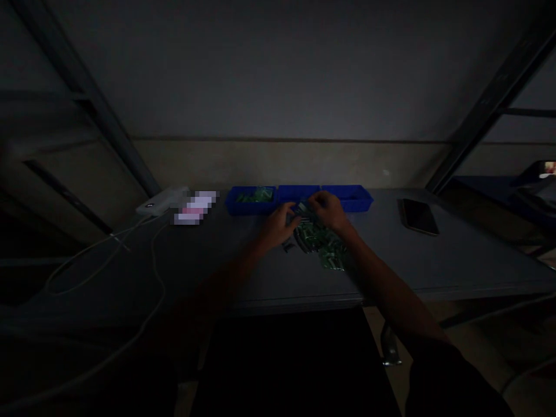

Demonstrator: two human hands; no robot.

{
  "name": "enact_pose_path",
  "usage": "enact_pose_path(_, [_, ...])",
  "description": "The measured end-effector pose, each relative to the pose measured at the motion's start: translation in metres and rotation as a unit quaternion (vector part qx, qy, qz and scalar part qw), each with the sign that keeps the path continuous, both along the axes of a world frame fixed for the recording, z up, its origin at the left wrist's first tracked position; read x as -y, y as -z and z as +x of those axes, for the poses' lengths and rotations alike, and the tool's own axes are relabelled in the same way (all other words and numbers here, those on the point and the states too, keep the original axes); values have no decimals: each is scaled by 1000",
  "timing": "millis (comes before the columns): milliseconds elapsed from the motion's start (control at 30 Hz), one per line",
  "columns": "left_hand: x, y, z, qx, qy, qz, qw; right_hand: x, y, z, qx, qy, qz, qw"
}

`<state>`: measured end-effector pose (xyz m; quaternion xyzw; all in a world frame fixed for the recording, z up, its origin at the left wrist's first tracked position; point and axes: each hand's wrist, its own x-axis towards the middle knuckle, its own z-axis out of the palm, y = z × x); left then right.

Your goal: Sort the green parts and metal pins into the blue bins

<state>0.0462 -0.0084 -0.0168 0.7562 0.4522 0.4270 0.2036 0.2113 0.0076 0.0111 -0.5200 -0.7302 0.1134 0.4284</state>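
Note:
My left hand (278,225) is curled, thumb and fingertips at the left edge of a small dark, shiny packet (303,207). From the other side, my right hand (329,209) pinches that packet with bent fingers. Below both hands, a loose pile of small shiny green packets (313,236) lies on the grey table; dimness hides their markings. Behind the hands, blue plastic bins stand in a row. The left bin (249,210) has green packets in it, and the middle bin (299,190) is partly covered by my hands. At the right is another bin (357,206).
A lit phone (195,208) and a white device (161,200) with trailing cables (154,255) occupy the table's left side. A dark phone or tablet (419,216) lies at the right. A wall rises behind, between metal posts (471,124).

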Motion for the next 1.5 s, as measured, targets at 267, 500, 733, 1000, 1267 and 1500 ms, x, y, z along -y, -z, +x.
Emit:
enact_pose_path(267, [-1,-13,1,224,2,-162,961,11,-1,-12,-40,103,32,993])
enact_pose_path(500, [-2,-21,0,399,60,-373,835,23,-4,-22,-9,55,98,994])
enact_pose_path(733, [-4,-21,-1,478,54,-321,816,28,-2,-28,-41,-29,82,995])
enact_pose_path(1000, [-4,-30,-7,469,2,-178,865,20,4,-26,-124,-3,13,992])
enact_pose_path(1267, [-13,-17,-6,429,22,-158,889,14,-1,-15,-143,61,19,988])
enact_pose_path(1500, [-5,-16,-3,362,1,-165,917,19,-3,-18,-111,62,44,991])
